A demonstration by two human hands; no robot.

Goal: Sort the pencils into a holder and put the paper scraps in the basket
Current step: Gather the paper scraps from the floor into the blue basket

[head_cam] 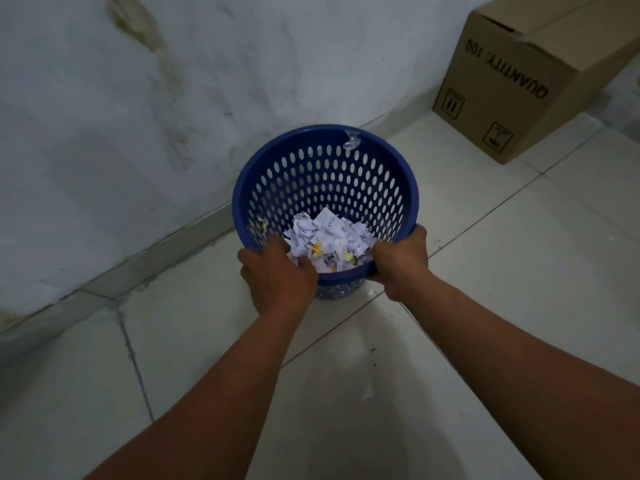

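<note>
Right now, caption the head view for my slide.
Left hand and right hand grip the near rim of a blue perforated plastic basket holding torn white paper scraps.

Stained white wall (145, 98), pale tiled floor (502, 271), cardboard box (519, 81) in the far right corner, dim light.

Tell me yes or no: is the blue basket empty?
No, a heap of paper scraps lies in the bottom of the blue basket.

wall (138, 116) close behind basket (329, 174) | box (519, 81) far R | floor (519, 271) nr side open
</note>
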